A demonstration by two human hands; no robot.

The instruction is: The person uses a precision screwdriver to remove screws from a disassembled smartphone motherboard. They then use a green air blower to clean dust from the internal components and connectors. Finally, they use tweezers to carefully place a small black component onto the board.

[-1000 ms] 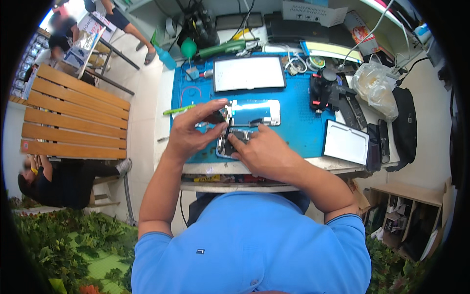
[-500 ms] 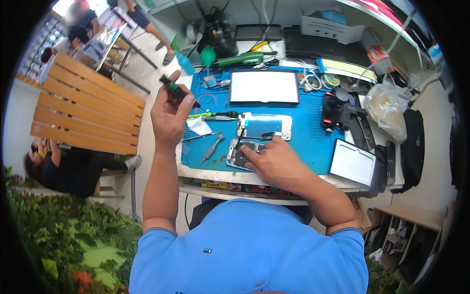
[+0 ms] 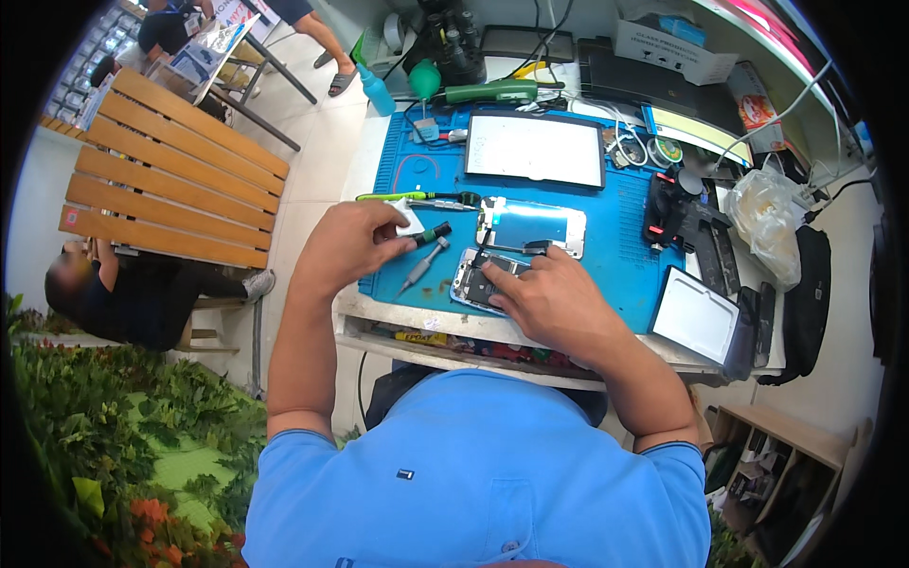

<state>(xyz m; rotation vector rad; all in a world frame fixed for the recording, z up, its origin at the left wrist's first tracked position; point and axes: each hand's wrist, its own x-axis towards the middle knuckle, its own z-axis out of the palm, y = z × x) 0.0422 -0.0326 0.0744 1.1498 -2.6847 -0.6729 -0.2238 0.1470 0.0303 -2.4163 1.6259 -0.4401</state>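
Lowered from beside the bench, the left hand [image 3: 346,248] is now closed on a dark screwdriver [image 3: 431,233] over the blue mat [image 3: 615,256]. The opened phone [image 3: 478,281] is pressed flat on the mat by the right hand [image 3: 549,303], fingers spread, its lifted screen [image 3: 532,227] lying just beyond.

bench [image 3: 379,312] white | blue mat [image 3: 625,251] on top | on mat: opened phone [image 3: 478,281], tablet [image 3: 536,150], screwdriver [image 3: 422,265]

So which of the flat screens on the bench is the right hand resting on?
The opened phone at the mat's near edge, innards showing, under the right hand; the other screens lie farther back or right.
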